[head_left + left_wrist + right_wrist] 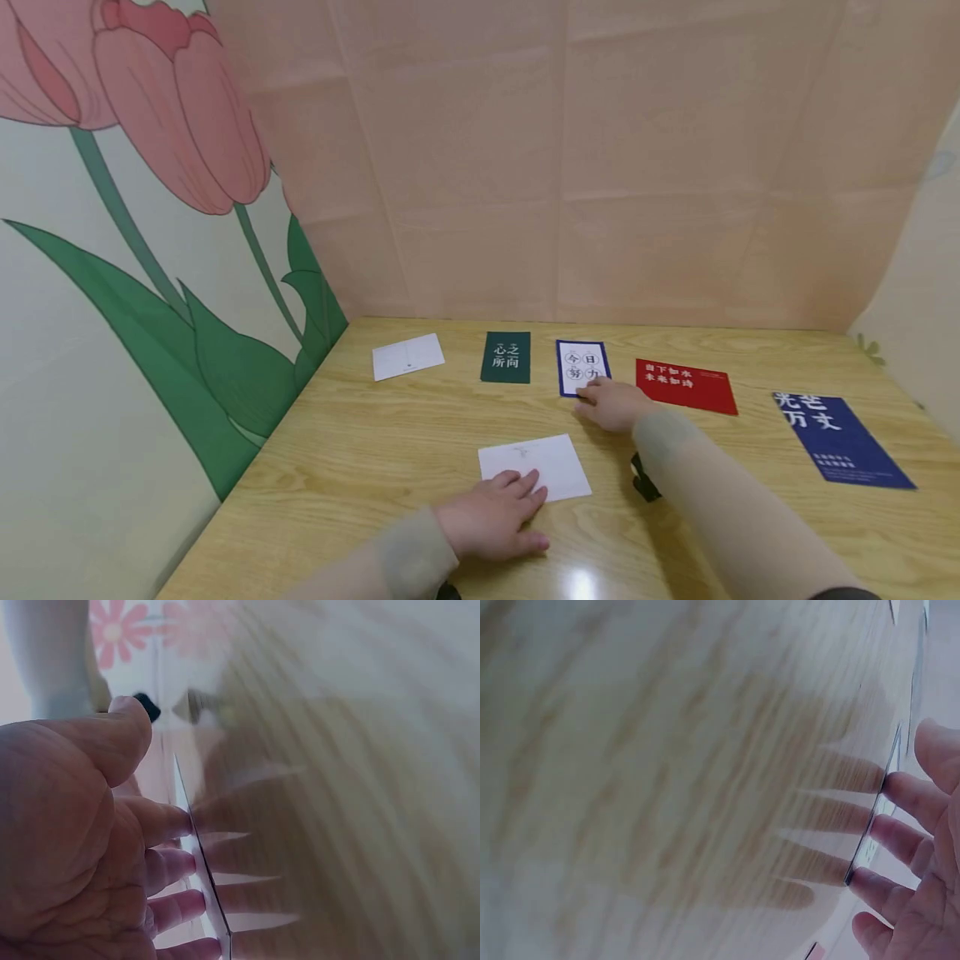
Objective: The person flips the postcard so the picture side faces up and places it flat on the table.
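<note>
Left sleeve [341, 575]: beige, long; cuff a blurred grey-green
Right sleeve [742, 504]: matching beige, smooth, long; same grey-green cuff
Wrist undersides: small black piece at each; details too small to tell
Right sleeve's lower end: dark band [846, 593], cut by the frame
Hands: bare

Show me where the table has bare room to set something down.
A broad bare patch of table lies left of the near white card and left hand, in front of the far white card. Another lies between the right sleeve and the blue card. It is crowded where the right hand touches the blue-edged card, close beside the red card.
</note>
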A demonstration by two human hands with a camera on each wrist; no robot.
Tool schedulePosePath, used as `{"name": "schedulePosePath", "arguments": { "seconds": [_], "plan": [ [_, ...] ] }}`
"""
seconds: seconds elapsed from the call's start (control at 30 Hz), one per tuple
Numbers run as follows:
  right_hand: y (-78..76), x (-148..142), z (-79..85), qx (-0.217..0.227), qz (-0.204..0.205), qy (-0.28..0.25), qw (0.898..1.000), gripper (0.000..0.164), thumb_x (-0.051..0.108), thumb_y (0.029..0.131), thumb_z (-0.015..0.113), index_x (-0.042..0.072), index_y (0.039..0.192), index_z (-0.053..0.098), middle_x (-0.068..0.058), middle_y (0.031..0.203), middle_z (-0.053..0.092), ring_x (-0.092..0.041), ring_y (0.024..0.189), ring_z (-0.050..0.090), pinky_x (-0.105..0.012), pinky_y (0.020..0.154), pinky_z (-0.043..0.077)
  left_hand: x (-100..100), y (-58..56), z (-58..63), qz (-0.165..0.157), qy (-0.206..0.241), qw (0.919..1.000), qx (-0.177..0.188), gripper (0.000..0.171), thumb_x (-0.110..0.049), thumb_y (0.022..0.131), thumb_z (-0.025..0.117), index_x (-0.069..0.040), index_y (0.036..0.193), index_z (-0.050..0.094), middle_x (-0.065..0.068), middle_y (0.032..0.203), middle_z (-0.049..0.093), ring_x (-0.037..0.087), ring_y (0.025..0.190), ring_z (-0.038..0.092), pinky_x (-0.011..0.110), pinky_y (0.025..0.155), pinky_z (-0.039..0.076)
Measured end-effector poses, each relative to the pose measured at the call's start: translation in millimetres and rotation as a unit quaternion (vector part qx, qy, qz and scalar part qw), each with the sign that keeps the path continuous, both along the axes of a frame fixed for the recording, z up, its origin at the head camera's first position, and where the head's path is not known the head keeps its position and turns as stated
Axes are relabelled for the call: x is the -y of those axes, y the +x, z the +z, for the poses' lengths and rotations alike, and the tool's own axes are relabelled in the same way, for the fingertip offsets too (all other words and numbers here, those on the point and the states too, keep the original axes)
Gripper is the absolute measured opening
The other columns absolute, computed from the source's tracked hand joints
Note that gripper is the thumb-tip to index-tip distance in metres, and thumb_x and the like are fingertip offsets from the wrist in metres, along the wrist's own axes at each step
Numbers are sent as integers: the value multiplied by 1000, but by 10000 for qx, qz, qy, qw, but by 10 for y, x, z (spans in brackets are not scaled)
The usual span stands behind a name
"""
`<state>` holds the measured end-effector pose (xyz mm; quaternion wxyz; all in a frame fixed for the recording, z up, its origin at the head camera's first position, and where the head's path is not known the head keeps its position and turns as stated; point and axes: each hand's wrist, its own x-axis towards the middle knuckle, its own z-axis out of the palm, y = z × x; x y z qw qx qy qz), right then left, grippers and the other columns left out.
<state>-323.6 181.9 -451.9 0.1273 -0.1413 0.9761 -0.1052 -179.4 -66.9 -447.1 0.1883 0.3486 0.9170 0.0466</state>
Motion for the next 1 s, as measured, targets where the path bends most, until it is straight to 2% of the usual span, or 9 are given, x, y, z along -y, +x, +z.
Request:
{"name": "schedulePosePath", "arguments": {
  "seconds": [0.2,0.33,0.43,0.53,0.63,0.7,0.77,0.87,1.0],
  "plan": [
    [19,-54,-8,346,-232,-494,9979,57,48,96,51,18,144,46,-14,152,35,-45,138,25,-64,106,22,-79,92,36,-246,-66,9997,32,70,-65,94,36,-25,152,31,-6,158,20,18,143,22,38,112,27],
    [46,-92,-21,576,-359,-942,9932,57,47,95,53,19,145,46,-12,155,29,-43,141,18,-63,108,18,-118,136,30,-484,-134,9987,-81,69,-64,95,35,-25,152,30,-6,158,20,17,143,22,35,112,26],
    [79,-114,-21,507,-259,-1107,9922,55,45,96,53,18,144,47,-13,156,27,-43,142,16,-64,108,17,-139,162,25,-617,-179,9976,-256,70,-64,95,35,-24,152,30,-4,158,20,18,143,22,33,113,25],
    [133,-127,1,237,-125,-1113,9934,51,43,96,55,17,140,52,-16,152,34,-44,139,24,-64,107,21,-153,175,21,-741,-223,9963,-375,70,-64,95,34,-24,152,29,-4,158,20,18,143,22,32,113,24],
    [212,-127,42,-106,34,-980,9951,44,38,94,60,15,131,60,-17,140,49,-43,131,39,-62,104,30,-170,173,19,-833,-262,9956,-329,69,-64,95,32,-26,152,27,-5,158,19,16,143,20,31,113,23],
    [278,-113,72,-247,76,-859,9960,37,34,91,65,14,122,66,-13,125,59,-38,117,52,-57,99,39,-179,168,14,-876,-278,9953,-291,69,-64,95,32,-26,152,26,-5,158,18,16,143,20,31,113,23],
    [353,-89,104,-200,67,-828,9963,28,32,88,69,16,112,70,-6,109,65,-29,99,59,-49,90,47,-185,163,7,-895,-278,9953,-253,68,-64,96,32,-27,152,26,-6,158,17,15,144,19,31,113,23],
    [471,-56,135,-23,40,-862,9963,16,29,84,74,20,97,70,4,89,63,-17,80,56,-36,77,49,-185,162,1,-959,-261,9947,-264,68,-63,96,32,-26,153,25,-5,158,17,15,144,18,31,113,22],
    [632,-26,158,124,129,-901,9958,15,27,79,79,22,87,67,6,78,58,-15,74,53,-33,71,45,-191,162,9,-1029,-237,9942,-214,67,-63,96,32,-26,153,25,-6,159,16,14,144,18,30,113,22]
  ]
}}
